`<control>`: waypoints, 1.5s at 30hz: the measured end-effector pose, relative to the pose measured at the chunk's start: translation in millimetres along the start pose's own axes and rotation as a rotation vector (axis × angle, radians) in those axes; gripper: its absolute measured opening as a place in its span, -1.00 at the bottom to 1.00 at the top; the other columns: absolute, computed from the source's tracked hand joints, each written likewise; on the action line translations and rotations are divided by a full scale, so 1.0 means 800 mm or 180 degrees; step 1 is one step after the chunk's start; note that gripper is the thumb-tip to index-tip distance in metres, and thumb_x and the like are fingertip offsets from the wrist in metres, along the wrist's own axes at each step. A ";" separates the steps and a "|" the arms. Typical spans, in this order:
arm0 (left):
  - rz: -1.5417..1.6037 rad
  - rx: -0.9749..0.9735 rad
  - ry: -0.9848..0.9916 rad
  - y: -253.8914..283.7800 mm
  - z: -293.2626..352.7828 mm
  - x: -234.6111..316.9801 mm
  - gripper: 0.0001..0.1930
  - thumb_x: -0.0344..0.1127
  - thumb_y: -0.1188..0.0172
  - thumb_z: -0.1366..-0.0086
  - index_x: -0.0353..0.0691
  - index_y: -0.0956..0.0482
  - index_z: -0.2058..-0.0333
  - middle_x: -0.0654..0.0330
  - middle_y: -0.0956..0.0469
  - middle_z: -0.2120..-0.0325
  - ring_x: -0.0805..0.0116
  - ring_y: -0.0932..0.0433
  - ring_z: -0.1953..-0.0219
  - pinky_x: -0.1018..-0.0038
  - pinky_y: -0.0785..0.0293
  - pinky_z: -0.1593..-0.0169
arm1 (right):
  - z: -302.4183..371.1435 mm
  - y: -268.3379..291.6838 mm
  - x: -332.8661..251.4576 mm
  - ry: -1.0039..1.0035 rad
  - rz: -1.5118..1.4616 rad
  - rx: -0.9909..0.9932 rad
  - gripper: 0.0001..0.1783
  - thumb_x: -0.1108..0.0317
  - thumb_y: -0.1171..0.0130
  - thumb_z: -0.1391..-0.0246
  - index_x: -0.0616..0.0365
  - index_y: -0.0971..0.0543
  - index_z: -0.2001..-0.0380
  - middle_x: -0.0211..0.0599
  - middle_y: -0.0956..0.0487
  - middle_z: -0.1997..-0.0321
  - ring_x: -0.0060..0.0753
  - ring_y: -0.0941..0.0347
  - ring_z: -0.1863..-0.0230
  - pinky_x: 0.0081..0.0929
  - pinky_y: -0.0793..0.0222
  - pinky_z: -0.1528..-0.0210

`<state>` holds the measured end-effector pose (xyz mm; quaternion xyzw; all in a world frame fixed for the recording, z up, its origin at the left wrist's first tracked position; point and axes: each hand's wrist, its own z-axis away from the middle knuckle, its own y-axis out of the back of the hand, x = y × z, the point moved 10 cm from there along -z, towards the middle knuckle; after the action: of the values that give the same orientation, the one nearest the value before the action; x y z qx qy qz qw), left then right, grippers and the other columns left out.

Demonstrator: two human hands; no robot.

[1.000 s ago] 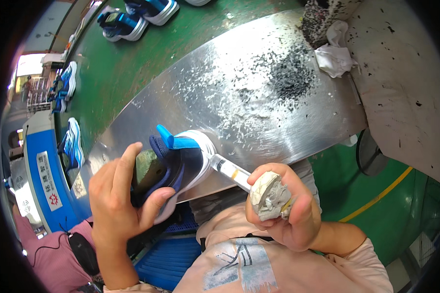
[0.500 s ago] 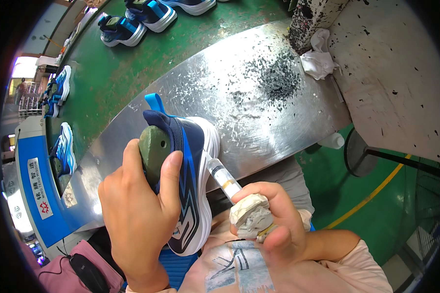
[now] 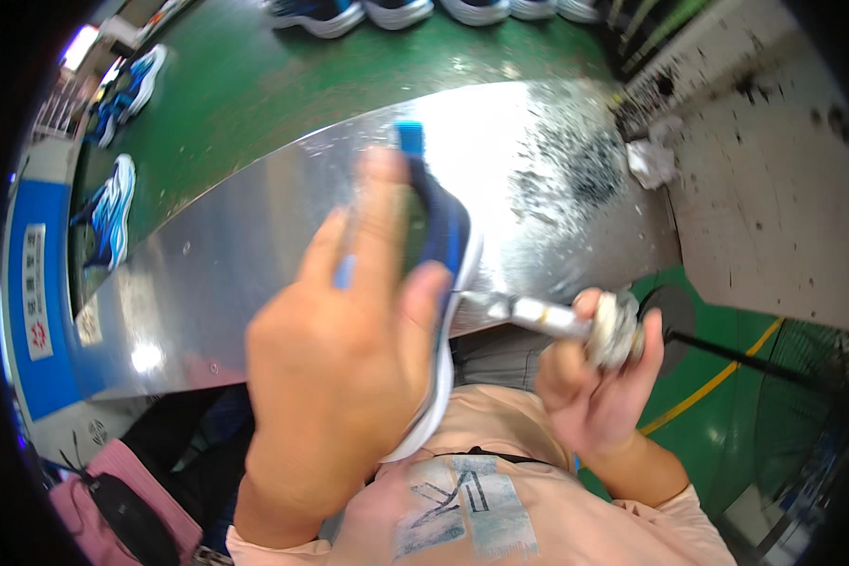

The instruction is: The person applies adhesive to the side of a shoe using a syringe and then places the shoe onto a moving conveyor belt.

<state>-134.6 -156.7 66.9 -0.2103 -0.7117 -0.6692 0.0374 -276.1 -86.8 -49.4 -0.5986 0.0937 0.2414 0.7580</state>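
A blue-and-navy sneaker [image 3: 457, 241] with a white sole stands tilted over the metal bench, a dark green shoe last [image 3: 415, 231] inside its opening. My left hand [image 3: 335, 349] is closed around the sneaker and last, thumb on the near side, fingers stretched toward the blue heel loop; motion smears it. In my right hand [image 3: 590, 396] is a clear syringe [image 3: 549, 318], its plunger end bulked up with a whitish wrapped wad [image 3: 615, 330]. The syringe's thin tip points at the sneaker's sole edge; blur hides whether it touches.
The metal bench top [image 3: 255, 236] carries scattered dark scraps [image 3: 590, 170]. Beyond it, several sneakers [image 3: 396, 14] line the green surface [image 3: 255, 104], with another sneaker [image 3: 113, 212] at left. A white crumpled cloth [image 3: 651, 162] lies by the pale panel [image 3: 764, 208]. A fan [image 3: 807, 415] stands at right.
The sneaker and my left hand have moved right and up in the picture. My right hand has moved right with the syringe, which now lies nearer to level. The view has also shifted.
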 end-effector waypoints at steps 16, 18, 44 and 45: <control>-0.0020 0.1325 -0.1288 0.045 0.137 -0.099 -0.80 -0.38 -0.21 -0.06 -0.01 -0.45 0.31 0.21 -0.54 0.34 0.23 -0.59 0.23 0.36 -0.54 0.14 | -0.106 -0.171 0.121 -0.2395 0.1900 -0.1306 -0.30 -0.24 0.32 -0.20 0.24 -0.41 0.09 -0.52 -0.22 0.67 -0.72 0.04 0.68 -0.69 0.18 0.66; -0.0118 0.1383 -0.1124 0.040 0.151 -0.104 -0.78 -0.34 -0.21 -0.09 0.02 -0.42 0.27 0.24 -0.51 0.29 0.26 -0.57 0.17 0.36 -0.52 0.11 | -0.100 -0.189 0.124 -0.2439 0.2427 -0.1339 -0.22 -0.28 0.25 -0.15 0.35 -0.37 0.07 -0.45 -0.31 0.58 -0.73 0.02 0.68 -0.70 0.15 0.64; -0.0812 0.1361 -0.0660 0.014 0.187 -0.097 -0.66 -0.27 -0.29 -0.12 0.00 -0.33 0.18 0.22 -0.48 0.15 0.16 -0.51 0.05 0.20 -0.44 -0.04 | 0.001 -0.093 -0.013 -0.1548 0.2662 -0.0950 0.01 -0.51 0.15 0.12 0.35 -0.32 0.06 -0.30 -0.46 0.28 -0.65 -0.39 0.34 -0.69 -0.30 0.29; -0.0760 0.1330 -0.0616 0.014 0.184 -0.096 -0.67 -0.30 -0.29 -0.12 -0.01 -0.34 0.18 0.21 -0.49 0.15 0.15 -0.51 0.04 0.17 -0.44 -0.03 | 0.005 -0.087 -0.015 -0.1467 0.2482 -0.0927 0.00 -0.51 0.15 0.11 0.35 -0.32 0.06 -0.31 -0.45 0.31 -0.65 -0.39 0.36 -0.69 -0.30 0.33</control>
<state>-27.4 -32.8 36.6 -0.1755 -0.8546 -0.4841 -0.0675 -254.0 -97.3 16.8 -0.5497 0.1061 0.6451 0.5201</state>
